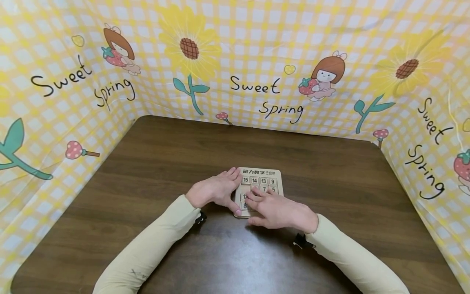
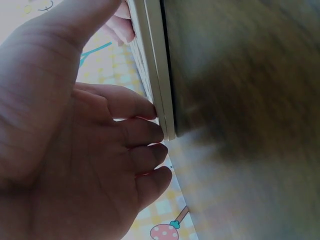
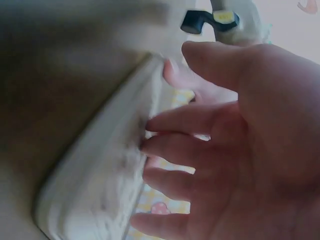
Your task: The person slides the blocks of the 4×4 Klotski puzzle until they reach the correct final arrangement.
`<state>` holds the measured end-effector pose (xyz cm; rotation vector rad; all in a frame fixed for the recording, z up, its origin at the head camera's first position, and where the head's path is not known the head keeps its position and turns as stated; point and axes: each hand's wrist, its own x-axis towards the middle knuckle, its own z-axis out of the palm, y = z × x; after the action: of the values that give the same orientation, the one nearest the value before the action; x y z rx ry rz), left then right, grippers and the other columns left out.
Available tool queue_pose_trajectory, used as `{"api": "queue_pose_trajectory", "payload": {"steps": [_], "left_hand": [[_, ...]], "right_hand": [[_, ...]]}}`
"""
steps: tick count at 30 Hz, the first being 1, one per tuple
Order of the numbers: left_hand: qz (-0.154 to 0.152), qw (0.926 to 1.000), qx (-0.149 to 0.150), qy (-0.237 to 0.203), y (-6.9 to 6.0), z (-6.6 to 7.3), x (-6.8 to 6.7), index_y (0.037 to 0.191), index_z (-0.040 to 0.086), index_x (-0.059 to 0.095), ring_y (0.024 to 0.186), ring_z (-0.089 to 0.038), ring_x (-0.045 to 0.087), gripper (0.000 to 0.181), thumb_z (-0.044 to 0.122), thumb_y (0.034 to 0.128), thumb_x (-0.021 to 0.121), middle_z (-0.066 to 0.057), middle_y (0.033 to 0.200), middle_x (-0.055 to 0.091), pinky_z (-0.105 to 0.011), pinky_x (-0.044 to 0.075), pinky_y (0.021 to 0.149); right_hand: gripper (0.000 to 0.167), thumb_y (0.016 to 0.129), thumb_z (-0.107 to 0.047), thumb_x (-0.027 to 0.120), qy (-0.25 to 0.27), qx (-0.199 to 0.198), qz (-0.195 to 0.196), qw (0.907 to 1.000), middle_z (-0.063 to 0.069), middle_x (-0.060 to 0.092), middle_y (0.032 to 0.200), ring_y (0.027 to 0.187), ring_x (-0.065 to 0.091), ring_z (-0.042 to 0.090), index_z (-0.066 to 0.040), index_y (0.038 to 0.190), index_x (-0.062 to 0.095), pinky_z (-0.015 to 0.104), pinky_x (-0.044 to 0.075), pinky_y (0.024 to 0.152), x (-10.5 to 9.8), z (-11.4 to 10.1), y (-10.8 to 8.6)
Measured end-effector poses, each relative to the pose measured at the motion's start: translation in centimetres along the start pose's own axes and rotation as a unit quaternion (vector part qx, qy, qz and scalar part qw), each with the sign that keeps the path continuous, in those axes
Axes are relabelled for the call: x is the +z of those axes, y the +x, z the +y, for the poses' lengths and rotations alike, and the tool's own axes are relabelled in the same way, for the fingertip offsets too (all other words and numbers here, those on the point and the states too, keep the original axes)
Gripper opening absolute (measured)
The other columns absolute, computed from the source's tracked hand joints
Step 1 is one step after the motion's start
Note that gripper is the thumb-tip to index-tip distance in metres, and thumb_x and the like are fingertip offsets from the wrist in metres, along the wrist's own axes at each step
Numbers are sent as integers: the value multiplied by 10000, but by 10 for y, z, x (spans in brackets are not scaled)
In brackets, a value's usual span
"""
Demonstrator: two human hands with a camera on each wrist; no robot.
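A light wooden sliding number puzzle [image 1: 280, 183] lies flat on the table, dark Chinese lettering along its far edge. Tiles 15, 14, 13 and 9 form the far row, with 7 and 5 visible below. A bare slot shows under tile 15. My left hand [image 1: 219, 189] rests along the puzzle's left side, thumb near the near-left corner; the left wrist view shows fingertips against the board's edge [image 2: 156, 70]. Reaching over from the right, my right hand [image 1: 280, 209] touches the tiles with extended fingertips and hides several of them. The board [image 3: 95, 175] is blurred in the right wrist view.
The dark brown wooden table [image 1: 176, 151] has rounded far corners. A yellow-and-white checked cloth [image 1: 249, 49] with flowers and lettering hangs along its back and sides. Both wrists carry small black devices, one below the right sleeve [image 1: 341, 249].
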<state>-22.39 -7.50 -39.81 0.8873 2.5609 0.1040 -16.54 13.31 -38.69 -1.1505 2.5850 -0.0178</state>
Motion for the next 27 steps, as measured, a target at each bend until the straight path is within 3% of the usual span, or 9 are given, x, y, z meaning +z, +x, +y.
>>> {"api": "queue_pose_trajectory", "payload": {"steps": [7, 13, 27], "left_hand": [[19, 10000, -7, 57, 1, 0, 0, 1560, -4, 149, 1541, -298, 26, 1228, 682, 724, 730, -176, 1651, 29, -402, 111, 1265], [-13, 10000, -21, 9, 0, 1, 0, 1560, -2, 155, 1542, -293, 17, 1226, 688, 722, 727, -178, 1651, 16, -397, 108, 1265], [27, 10000, 21, 5, -1, 1, 0, 1556, -7, 175, 1541, -305, 23, 1218, 684, 722, 730, -189, 1649, 33, -412, 113, 1265]], "right_hand": [[656, 1003, -496, 470, 212, 156, 32, 9996, 128, 322, 1594, 1502, 236, 334, -74, 1499, 402, 622, 276, 1161, -14, 19, 9], [688, 995, -512, 475, 304, 387, -115, 9987, 135, 278, 1612, 1511, 192, 349, -77, 1517, 367, 583, 253, 1187, -12, 32, 19], [730, 977, -549, 487, 143, 392, -164, 9990, 98, 239, 1633, 1523, 164, 323, -109, 1538, 329, 618, 266, 1167, -10, 34, 31]]}}
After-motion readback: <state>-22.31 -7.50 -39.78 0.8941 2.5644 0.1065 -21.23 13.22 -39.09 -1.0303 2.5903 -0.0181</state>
